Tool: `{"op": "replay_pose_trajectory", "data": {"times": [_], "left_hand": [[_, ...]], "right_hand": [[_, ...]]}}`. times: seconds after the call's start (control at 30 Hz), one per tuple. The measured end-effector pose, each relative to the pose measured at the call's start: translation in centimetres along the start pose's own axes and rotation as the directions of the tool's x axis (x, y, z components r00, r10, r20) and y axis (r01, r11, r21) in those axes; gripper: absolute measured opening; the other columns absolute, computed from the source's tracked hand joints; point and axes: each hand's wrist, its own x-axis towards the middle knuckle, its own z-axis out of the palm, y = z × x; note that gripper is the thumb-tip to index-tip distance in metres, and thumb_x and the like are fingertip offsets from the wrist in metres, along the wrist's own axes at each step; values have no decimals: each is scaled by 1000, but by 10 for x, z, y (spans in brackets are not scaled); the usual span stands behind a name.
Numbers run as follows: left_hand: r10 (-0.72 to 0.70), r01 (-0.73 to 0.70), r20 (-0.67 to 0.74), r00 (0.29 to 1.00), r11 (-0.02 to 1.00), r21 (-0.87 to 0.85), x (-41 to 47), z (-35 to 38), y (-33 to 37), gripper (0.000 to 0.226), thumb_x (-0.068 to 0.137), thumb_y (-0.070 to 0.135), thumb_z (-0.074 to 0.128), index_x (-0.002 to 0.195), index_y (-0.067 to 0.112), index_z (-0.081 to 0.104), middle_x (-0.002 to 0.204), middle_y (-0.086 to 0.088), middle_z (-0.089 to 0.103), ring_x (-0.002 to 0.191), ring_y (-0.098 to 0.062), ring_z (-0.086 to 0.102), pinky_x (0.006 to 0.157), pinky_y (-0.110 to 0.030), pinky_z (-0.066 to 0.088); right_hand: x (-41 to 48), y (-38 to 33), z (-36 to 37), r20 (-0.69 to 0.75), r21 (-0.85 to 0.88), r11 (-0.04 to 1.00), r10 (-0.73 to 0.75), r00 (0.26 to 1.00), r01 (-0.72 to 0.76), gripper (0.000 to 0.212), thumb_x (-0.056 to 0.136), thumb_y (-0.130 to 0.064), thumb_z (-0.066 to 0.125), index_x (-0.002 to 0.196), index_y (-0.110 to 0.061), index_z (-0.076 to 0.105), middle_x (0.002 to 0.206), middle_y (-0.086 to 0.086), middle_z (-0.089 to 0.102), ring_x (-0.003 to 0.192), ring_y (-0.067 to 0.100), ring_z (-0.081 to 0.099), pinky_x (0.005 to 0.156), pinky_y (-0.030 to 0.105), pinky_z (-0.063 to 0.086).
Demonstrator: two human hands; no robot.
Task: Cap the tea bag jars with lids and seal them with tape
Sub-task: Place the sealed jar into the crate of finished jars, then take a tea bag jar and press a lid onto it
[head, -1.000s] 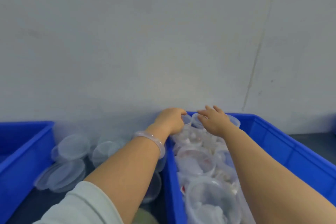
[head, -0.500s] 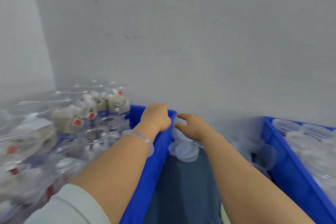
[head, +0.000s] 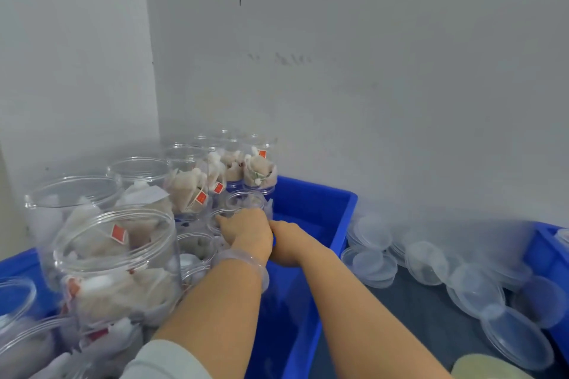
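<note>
My left grip curls on the rim of an open tea bag jar in the blue bin; my right grip is half hidden, I cannot tell its state; the jar looks like light, thin, slippery plastic, so hold its wall; lids lie alongside.

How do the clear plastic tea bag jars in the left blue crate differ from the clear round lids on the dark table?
The jars are tall and hold tea bags; the lids are shallow, empty and lie overlapping. The jars sit in the blue crate; the lids lie outside it. Both are clear plastic.
</note>
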Motion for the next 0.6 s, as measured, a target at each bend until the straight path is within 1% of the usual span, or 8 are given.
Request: {"op": "replay_pose_trajectory", "data": {"times": [0.1,0.17,0.3,0.37,0.43,0.5,0.53,0.6], "left_hand": [[76,-87,-107,991,991,-100,-10,-12,3,25,96,14,47,115,12,61,115,-8,63,108,-26,59,83,-36,41],[162,-194,-213,964,971,-140,-23,-30,11,23,96,17,46,111,10,61,112,-11,63,104,-29,60,74,-35,40],[313,-416,-371,874,877,-241,-69,-79,48,22,93,16,47,104,8,64,104,-13,65,99,-31,62,68,-30,35],[419,-569,-457,784,779,-263,-99,-101,74,21,92,22,48,98,12,66,104,-13,66,102,-34,60,71,-30,33],[480,-703,-584,654,671,-236,-125,-112,96,19,90,30,50,90,19,66,104,-6,67,109,-30,56,85,-34,34],[400,-785,-741,540,555,-273,-147,-102,113,23,85,37,59,101,24,68,118,-1,63,122,-24,45,106,-45,25],[336,-801,-771,541,485,-351,-156,-91,119,34,82,40,64,111,22,66,128,-3,56,127,-25,40,110,-48,22],[289,-706,-645,708,291,-645,-173,-60,125,66,76,44,73,131,15,52,140,-10,44,131,-27,38,110,-42,28]], "right_hand": [[0,2,-1,-49,55,998,3,999,0,46,89,-22,56,132,-14,44,120,11,61,98,25,55,77,34,42],[-5,8,-10,-180,181,983,14,984,19,56,85,-26,62,136,-18,41,125,4,57,106,22,55,80,31,42],[-33,32,-36,-466,303,952,109,878,43,14,77,-19,65,84,-16,53,75,-9,57,69,3,51,58,20,36],[-62,44,-52,-664,350,931,168,728,104,19,77,-17,67,76,-22,48,71,-15,51,62,-6,50,50,9,35],[-99,53,-66,-834,383,888,215,507,253,18,72,-21,66,79,-27,50,67,-16,53,60,-11,50,50,5,37],[-135,64,-64,-846,485,812,341,410,324,41,67,-28,68,105,-25,54,82,-16,59,65,-10,52,54,6,39],[-152,73,-56,-813,552,771,413,410,319,60,64,-33,69,119,-24,49,93,-12,60,70,-10,53,59,6,41],[-180,88,-27,-762,610,754,473,443,243,76,61,-35,72,130,-22,43,104,-8,59,80,-11,54,70,7,44]]}}
